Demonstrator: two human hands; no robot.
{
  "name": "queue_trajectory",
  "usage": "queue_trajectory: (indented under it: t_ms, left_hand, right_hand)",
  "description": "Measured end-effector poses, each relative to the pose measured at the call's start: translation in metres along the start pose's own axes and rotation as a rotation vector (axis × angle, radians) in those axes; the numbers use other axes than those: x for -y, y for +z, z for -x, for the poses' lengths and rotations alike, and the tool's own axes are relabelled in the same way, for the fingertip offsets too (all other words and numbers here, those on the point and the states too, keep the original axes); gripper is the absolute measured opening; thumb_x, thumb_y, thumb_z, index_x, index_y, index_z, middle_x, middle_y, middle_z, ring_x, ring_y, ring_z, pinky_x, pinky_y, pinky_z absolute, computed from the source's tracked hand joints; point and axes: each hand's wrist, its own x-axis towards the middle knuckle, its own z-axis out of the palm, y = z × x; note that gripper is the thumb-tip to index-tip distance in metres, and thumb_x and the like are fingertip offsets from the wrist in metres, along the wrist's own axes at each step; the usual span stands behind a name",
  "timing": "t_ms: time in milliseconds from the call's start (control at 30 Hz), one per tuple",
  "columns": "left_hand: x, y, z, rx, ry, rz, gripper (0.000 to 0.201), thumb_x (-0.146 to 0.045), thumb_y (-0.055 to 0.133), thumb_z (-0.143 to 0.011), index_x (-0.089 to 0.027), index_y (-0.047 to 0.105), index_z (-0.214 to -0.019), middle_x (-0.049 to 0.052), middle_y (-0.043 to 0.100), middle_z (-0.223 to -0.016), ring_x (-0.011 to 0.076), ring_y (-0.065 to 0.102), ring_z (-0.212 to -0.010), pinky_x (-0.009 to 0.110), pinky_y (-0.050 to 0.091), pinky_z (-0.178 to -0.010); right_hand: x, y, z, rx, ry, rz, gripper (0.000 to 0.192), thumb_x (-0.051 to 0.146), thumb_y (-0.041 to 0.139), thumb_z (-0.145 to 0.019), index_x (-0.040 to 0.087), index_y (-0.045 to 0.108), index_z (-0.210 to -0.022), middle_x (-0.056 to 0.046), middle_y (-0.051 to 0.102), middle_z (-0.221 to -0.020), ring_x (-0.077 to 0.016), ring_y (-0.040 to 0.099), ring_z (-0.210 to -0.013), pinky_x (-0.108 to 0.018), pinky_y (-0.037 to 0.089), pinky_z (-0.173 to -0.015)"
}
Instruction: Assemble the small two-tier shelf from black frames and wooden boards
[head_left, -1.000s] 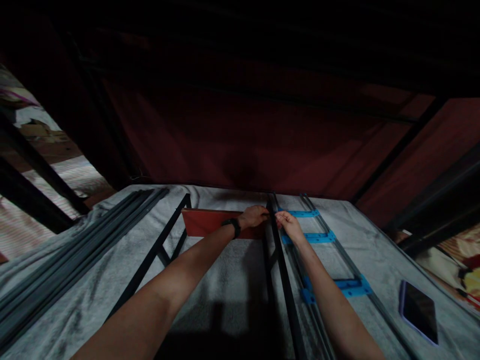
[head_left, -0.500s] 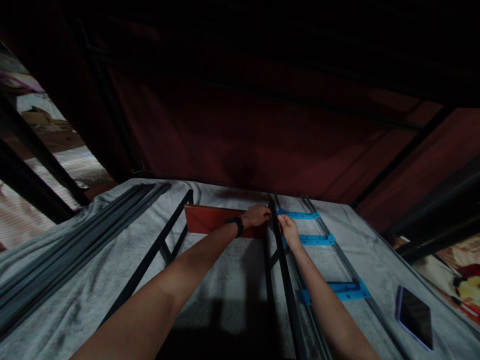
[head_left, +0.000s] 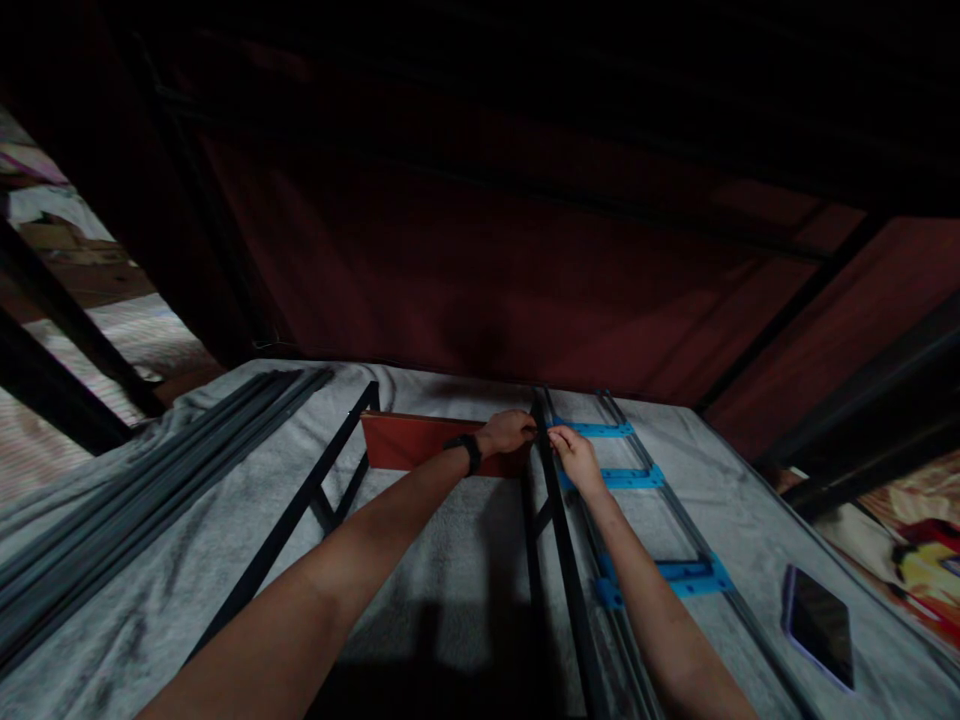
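Both hands pinched at the joint: left hand (head_left: 508, 432) on red-brown flat panel (head_left: 409, 443), right hand (head_left: 571, 450) on black metal rail (head_left: 559, 540); seating step, alignment needed next

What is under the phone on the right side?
The phone lies flat on a grey cloth that covers the whole surface. The same cloth is under the black metal frame and blue brackets. What is beneath the cloth is hidden.

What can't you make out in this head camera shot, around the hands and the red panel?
- Left hand: its fingertips, curled over the black rail, hide the contact point.
- Right hand: anything pinched is too small and dim.
- Red panel: right end covered by the left wrist.
- Phone: screen dark.
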Motion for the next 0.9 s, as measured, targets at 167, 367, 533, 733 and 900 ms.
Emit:
queue_trajectory:
  t_ms: [167, 367, 533, 733, 900]
  left_hand:
    - [0.002, 0.000, 0.000, -0.004, 0.036, 0.014, 0.025, -0.024, 0.057, -0.091, -0.020, 0.076, -0.106, 0.004, 0.076, -0.107, 0.0189, 0.068, -0.098, 0.023, 0.048, -0.082]
    - [0.004, 0.001, 0.000, -0.017, 0.027, 0.020, 0.027, -0.027, 0.055, -0.092, -0.021, 0.077, -0.107, 0.004, 0.076, -0.110, 0.0198, 0.067, -0.101, 0.025, 0.049, -0.087]
    - [0.004, 0.001, -0.001, -0.013, 0.011, 0.026, 0.025, -0.027, 0.057, -0.091, -0.021, 0.077, -0.104, 0.004, 0.077, -0.104, 0.0196, 0.068, -0.097, 0.025, 0.049, -0.082]
    - [0.001, -0.001, 0.001, 0.000, 0.007, 0.039, 0.023, -0.026, 0.058, -0.092, -0.019, 0.077, -0.104, 0.005, 0.077, -0.104, 0.0188, 0.067, -0.093, 0.023, 0.047, -0.078]
    - [0.001, -0.002, 0.002, 0.004, 0.017, 0.046, 0.024, -0.025, 0.056, -0.093, -0.019, 0.077, -0.104, 0.004, 0.077, -0.102, 0.0179, 0.067, -0.091, 0.023, 0.047, -0.078]
  right_hand:
    - [0.004, 0.008, -0.001, -0.016, 0.135, -0.246, 0.036, 0.058, 0.059, -0.082, 0.023, 0.064, -0.083, 0.002, 0.058, -0.059, -0.0153, 0.053, -0.054, -0.028, 0.044, -0.057]
    - [0.004, 0.015, 0.003, -0.048, 0.217, -0.354, 0.045, 0.068, 0.063, -0.074, 0.024, 0.060, -0.077, 0.003, 0.054, -0.058, -0.0148, 0.049, -0.054, -0.028, 0.042, -0.054]
    - [0.006, 0.012, 0.004, -0.032, 0.149, -0.215, 0.041, 0.065, 0.057, -0.080, 0.024, 0.061, -0.079, 0.002, 0.054, -0.058, -0.0167, 0.051, -0.057, -0.029, 0.042, -0.057]
    - [0.007, 0.011, 0.002, -0.023, 0.180, -0.270, 0.046, 0.069, 0.062, -0.074, 0.024, 0.063, -0.081, 0.002, 0.054, -0.061, -0.0160, 0.050, -0.057, -0.029, 0.042, -0.057]
    - [0.010, 0.013, 0.003, -0.053, 0.152, -0.290, 0.043, 0.067, 0.060, -0.078, 0.023, 0.061, -0.078, 0.003, 0.052, -0.058, -0.0156, 0.049, -0.056, -0.028, 0.041, -0.056]
